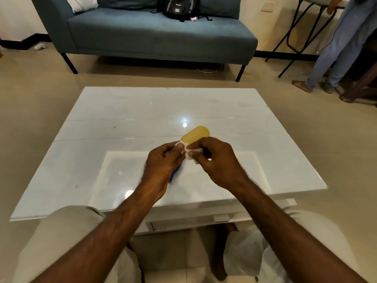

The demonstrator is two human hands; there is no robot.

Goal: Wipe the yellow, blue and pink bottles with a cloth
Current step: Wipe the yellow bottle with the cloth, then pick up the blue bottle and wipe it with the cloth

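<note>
White glossy counter point(91, 123) lies under both hands. Left hand point(161, 164) and right hand point(216, 162) have fingers point(191, 153) clamped on a white cloth point(188, 150) wrapping the bottle's point(196, 134) near end; its yellow body juts beyond them. Something blue point(175, 174) peeks below the left hand.

A glossy white tabletop point(126, 111) catches ceiling-light glare. Beyond it, a blue-grey sofa point(155, 35) on thin black legs carries a black backpack point(180, 7) and 1 white cushion point(82, 3). Beige floor tiles point(36, 94) spread everywhere; cream walls point(18, 15) behind.
</note>
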